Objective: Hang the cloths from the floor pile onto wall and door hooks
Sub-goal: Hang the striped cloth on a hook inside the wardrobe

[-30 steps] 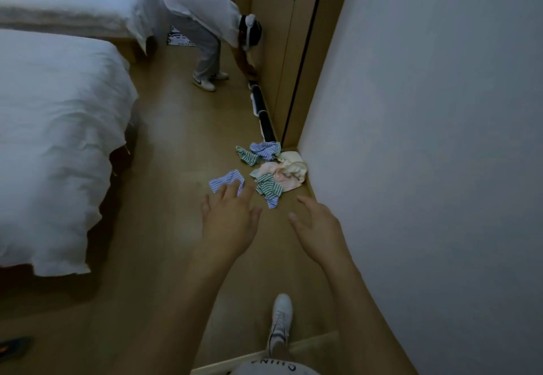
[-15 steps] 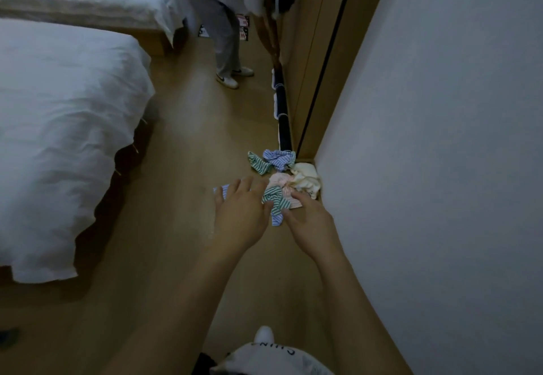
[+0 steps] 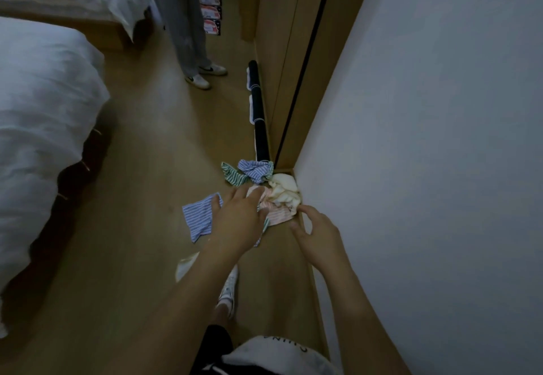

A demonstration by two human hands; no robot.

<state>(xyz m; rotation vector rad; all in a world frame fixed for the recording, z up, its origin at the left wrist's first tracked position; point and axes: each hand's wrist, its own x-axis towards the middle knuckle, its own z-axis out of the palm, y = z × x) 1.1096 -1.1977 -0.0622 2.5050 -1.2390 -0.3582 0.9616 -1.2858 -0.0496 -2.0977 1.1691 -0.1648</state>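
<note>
Readable text is limited. The white garment [image 3: 279, 354] at the near bottom edge of the view carries dark capital letters, seen upside down; they appear to read "CHINA", though only part of the word is clear. The white shoes [image 3: 205, 76] on the far floor show a dark swoosh mark on the side. The stacked boxes [image 3: 210, 13] at the far end carry red and white print, too blurred to read.
</note>
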